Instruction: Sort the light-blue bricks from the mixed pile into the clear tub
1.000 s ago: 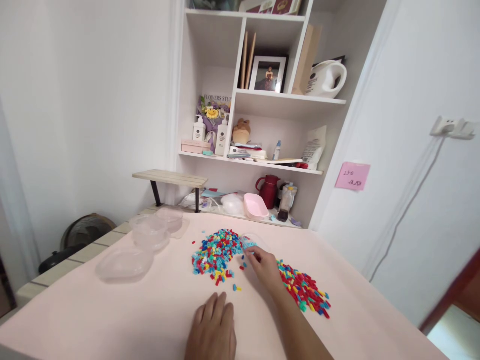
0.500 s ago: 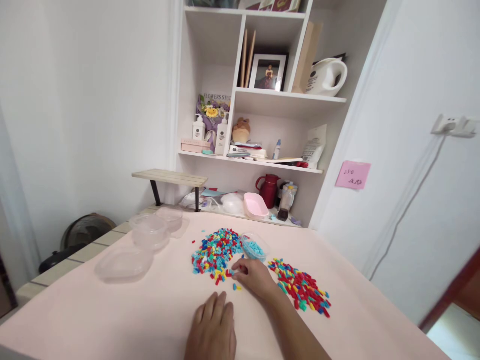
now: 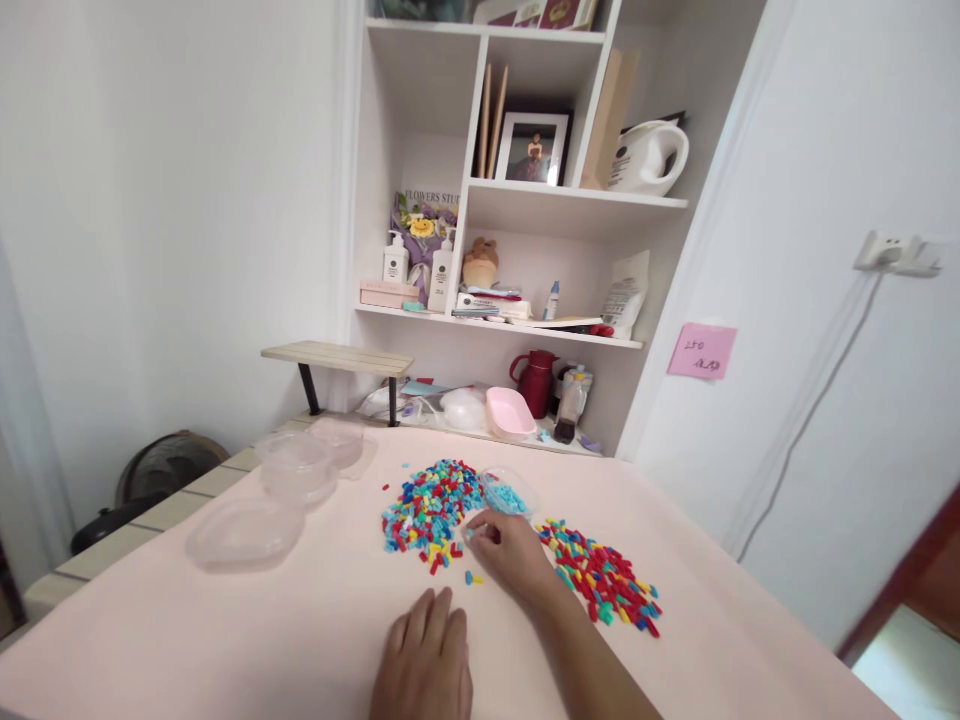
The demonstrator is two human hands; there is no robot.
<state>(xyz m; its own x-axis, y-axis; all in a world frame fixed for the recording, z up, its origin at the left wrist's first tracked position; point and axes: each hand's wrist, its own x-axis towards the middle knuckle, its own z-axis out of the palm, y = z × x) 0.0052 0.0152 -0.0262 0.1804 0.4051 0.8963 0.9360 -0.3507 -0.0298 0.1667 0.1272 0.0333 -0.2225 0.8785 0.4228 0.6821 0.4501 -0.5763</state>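
My left hand [image 3: 426, 655] lies flat on the pink table cover [image 3: 300, 635], palm down with fingers stretched out, holding nothing. My right hand [image 3: 510, 555] pinches a small light-blue toy brick [image 3: 471, 534] between thumb and fingertips, just off the lower right edge of a mixed pile of small coloured bricks [image 3: 435, 505]. Just beyond the right hand stands a clear plastic bowl [image 3: 534, 490] with light-blue bricks [image 3: 506, 497] in it. A second pile, mostly red and yellow bricks [image 3: 604, 570], lies right of my right wrist. One blue brick [image 3: 469, 577] lies loose between the hands.
Several clear plastic containers stand on the left, the nearest a wide tub [image 3: 244, 530]. A small wooden riser [image 3: 337, 355] is at the back left. Beyond the table are a pink basin [image 3: 511, 412], a red jug [image 3: 535, 382] and a bottle [image 3: 570, 410] below shelves.
My right hand has lifted slightly away from the edge of the mixed pile, with the light-blue brick in its fingertips. My left hand has stayed in place. The view has shifted slightly.
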